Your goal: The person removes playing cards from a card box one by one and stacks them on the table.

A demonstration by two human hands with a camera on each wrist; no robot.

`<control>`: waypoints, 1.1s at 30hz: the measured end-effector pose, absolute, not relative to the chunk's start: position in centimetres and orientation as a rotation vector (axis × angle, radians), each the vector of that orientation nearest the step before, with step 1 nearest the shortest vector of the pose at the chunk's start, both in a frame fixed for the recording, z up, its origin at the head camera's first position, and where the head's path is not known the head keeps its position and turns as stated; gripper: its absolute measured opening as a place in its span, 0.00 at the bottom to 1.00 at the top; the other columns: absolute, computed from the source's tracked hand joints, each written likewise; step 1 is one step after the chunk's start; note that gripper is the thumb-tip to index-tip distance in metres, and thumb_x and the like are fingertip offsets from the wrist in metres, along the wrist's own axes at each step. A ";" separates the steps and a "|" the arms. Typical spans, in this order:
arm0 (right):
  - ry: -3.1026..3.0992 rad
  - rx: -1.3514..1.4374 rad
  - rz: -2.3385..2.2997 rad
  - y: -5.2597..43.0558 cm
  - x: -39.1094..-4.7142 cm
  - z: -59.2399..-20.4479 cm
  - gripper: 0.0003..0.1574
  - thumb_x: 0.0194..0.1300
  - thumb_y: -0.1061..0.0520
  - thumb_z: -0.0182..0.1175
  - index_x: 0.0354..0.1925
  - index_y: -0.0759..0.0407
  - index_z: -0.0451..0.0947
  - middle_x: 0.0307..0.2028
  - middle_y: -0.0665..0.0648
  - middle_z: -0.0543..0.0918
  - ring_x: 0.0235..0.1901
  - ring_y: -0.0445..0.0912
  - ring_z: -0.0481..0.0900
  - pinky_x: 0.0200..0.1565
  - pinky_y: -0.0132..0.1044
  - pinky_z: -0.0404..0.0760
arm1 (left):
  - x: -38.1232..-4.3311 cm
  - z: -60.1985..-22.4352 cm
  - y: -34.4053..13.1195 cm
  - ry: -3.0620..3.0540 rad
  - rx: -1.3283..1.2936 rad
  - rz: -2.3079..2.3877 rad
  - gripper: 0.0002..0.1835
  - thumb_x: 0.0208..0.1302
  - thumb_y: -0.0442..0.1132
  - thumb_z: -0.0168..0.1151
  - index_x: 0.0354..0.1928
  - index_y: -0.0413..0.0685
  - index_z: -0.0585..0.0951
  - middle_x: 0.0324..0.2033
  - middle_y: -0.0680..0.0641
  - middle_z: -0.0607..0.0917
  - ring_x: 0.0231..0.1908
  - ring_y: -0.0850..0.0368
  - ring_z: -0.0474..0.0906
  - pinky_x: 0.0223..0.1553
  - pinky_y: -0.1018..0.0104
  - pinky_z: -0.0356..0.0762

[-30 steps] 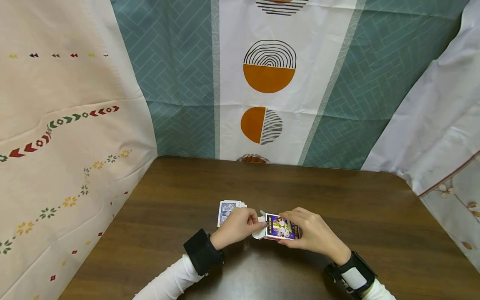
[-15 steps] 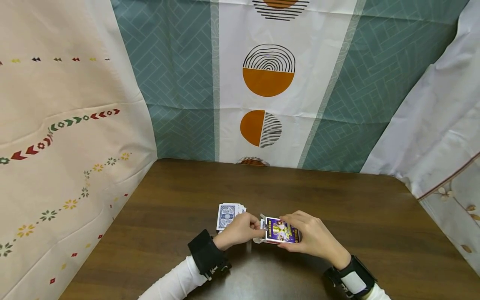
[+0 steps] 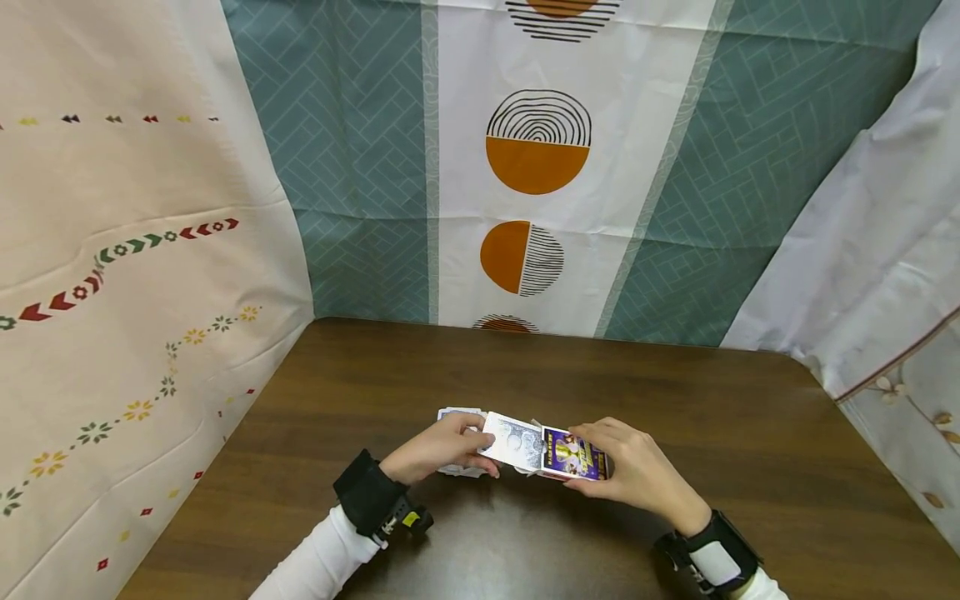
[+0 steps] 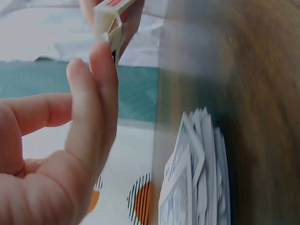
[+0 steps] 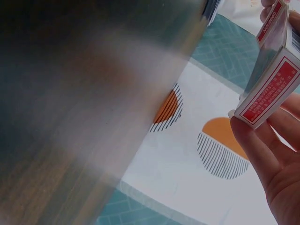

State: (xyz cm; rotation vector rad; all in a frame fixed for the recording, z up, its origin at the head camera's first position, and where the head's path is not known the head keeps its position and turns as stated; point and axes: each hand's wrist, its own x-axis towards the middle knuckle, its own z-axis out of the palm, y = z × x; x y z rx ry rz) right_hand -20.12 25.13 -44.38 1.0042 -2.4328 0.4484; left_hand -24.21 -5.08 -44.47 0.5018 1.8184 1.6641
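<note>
My left hand pinches a blue-backed playing card, its thumb on the card's back. The far end of the card is in the open end of a purple card box; whether more cards lie under it, I cannot tell. My right hand grips the box at its other end, thumb and fingers on opposite edges. In the right wrist view, a red-and-white side of the box faces the camera. Beneath the left hand lies a loose pile of playing cards, partly hidden in the head view.
A brown wooden table carries the pile of cards. Patterned cloths hang around it: a teal and white cloth at the back, a cream cloth at the left, a white cloth at the right.
My left hand has moved left from the box's open end, and a playing card now stretches between hand and box. The right hand still grips the box, shifted slightly right.
</note>
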 end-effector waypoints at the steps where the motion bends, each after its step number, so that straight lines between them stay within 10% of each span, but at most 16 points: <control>1: -2.432 1.005 0.450 25.1 -20.1 -44.4 0.39 0.43 0.33 0.74 0.47 0.56 0.82 0.38 0.49 0.84 0.36 0.36 0.76 0.31 0.25 0.76 | -24.3 -44.4 -5.4 1.801 0.501 1.678 0.15 0.71 0.34 0.52 0.54 0.30 0.73 0.37 0.41 0.86 0.30 0.57 0.85 0.37 0.71 0.80; 16: -2.427 1.015 0.453 24.7 -20.2 -44.7 0.39 0.43 0.33 0.74 0.47 0.55 0.82 0.38 0.47 0.84 0.36 0.35 0.76 0.31 0.24 0.75 | -25.7 -43.7 -9.3 1.873 0.510 1.754 0.17 0.69 0.33 0.54 0.54 0.26 0.74 0.38 0.45 0.81 0.36 0.57 0.79 0.43 0.68 0.79; 33: -2.467 1.006 0.453 25.0 -19.7 -45.5 0.36 0.46 0.32 0.73 0.47 0.53 0.82 0.38 0.44 0.83 0.36 0.32 0.74 0.31 0.25 0.74 | -27.7 -46.5 -9.5 2.565 -0.015 1.642 0.09 0.55 0.33 0.70 0.35 0.35 0.81 0.16 0.51 0.81 0.17 0.60 0.76 0.23 0.70 0.73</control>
